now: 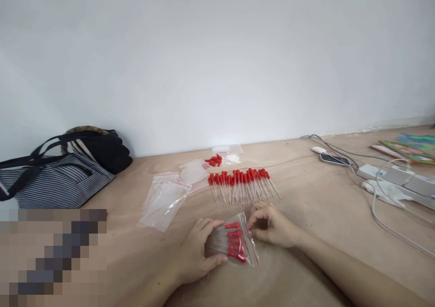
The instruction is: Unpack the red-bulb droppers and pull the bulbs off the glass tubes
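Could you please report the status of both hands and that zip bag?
Left hand holding zip bag, red-bulbed droppers inside. Right hand at its seal. Loose droppers just beyond.

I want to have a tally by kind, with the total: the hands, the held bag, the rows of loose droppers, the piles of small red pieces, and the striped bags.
Left hand and right hand: 2
Held bag: 1
Dropper row: 1
Red pile: 1
Striped bag: 1
Total: 6
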Motion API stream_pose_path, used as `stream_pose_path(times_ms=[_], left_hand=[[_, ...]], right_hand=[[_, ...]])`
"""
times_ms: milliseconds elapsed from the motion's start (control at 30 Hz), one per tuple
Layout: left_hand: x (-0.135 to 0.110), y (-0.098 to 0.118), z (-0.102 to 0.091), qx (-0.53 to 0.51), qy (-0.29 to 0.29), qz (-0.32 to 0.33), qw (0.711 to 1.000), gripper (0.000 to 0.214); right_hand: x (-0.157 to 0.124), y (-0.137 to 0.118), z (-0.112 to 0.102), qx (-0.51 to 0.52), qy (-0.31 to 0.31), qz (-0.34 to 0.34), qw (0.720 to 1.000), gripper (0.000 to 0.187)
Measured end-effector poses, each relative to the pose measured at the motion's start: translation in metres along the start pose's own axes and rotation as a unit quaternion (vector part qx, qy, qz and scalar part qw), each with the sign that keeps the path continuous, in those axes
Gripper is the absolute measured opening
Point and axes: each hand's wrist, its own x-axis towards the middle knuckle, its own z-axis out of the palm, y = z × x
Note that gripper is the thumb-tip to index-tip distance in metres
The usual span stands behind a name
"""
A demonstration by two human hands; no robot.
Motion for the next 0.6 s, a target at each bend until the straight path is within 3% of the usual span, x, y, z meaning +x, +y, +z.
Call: stream_pose_path(times_ms=[300, 600], left_hand=[[0.001, -0.004, 0.003, 0.015, 0.035, 0.010, 0.999, 0.047], [0.000, -0.011, 0.007, 0.028, 0.038, 0.012, 0.999, 0.045]], right_hand=[[0.000, -0.002, 0.004, -0.054, 0.018, 0.010, 0.998, 0.008], [0.003, 0.003, 0.016, -0.071, 0.040, 0.022, 0.996, 0.035]])
